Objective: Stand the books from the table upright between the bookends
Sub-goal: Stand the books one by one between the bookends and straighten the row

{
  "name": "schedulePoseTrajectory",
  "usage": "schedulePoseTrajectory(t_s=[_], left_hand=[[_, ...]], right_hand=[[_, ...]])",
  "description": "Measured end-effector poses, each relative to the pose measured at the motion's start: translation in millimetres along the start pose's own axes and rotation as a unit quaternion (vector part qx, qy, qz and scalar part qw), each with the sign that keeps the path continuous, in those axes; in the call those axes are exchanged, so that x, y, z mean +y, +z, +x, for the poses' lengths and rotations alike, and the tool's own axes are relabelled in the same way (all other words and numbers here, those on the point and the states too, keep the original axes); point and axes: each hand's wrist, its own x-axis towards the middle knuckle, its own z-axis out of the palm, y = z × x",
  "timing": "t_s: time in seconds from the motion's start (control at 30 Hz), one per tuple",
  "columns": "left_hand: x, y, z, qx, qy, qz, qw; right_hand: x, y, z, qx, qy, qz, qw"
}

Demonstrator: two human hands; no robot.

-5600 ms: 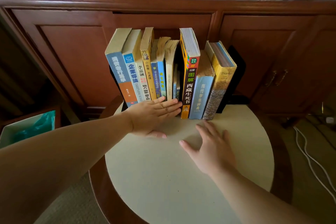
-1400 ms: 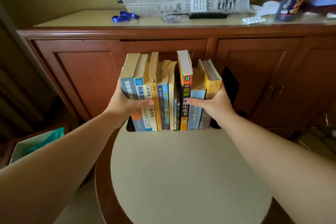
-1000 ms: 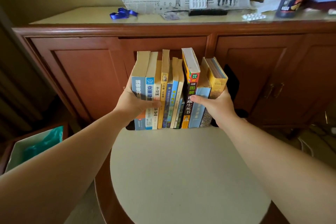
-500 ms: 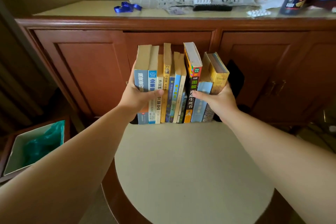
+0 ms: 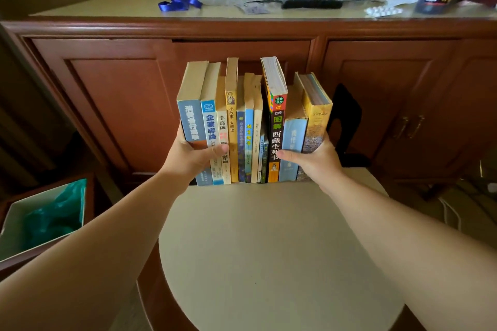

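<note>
Books (image 5: 252, 126) upright, squeezed between hands.

By the left hand (image 5: 194, 156) stood a grey-blue book (image 5: 191, 121) with an orange foot; by the right hand (image 5: 316, 161), a mottled yellow book (image 5: 317, 121). Between them, a black spine (image 5: 277, 140) lettered yellow. Beyond the right hand, a black bookend (image 5: 347, 118).

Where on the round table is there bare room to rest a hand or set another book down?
The table top is bare from the foot of the books to its near rim. A narrow gap shows between the yellow book and the black bookend. The far edge is crowded: the left hand and the right hand clamp the row.
</note>
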Motion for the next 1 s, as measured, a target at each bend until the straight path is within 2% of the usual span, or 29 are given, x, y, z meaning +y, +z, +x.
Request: schedulePoseTrajectory(t_s=[0.17,0.47,0.73,1.0], left_hand=[[-36.6,5.4,-2.5,-0.012,-0.021,-0.03,0.999],[-53.2,4.8,3.0,0.005,-0.018,-0.063,0.998],[-54.8,9.1,-1.4,0.024,-0.002,-0.027,0.999],[-52.0,9.6,-3.2,0.014,0.005,-0.022,1.0]], right_hand=[[30.8,7.1,3.0,-0.011,0.023,0.025,0.999],[46.5,16.7,7.1,-0.018,0.005,0.072,0.997],[56.0,21.6,4.8,0.033,-0.031,0.008,0.999],[57.6,19.0,4.9,0.03,-0.026,-0.027,0.999]])
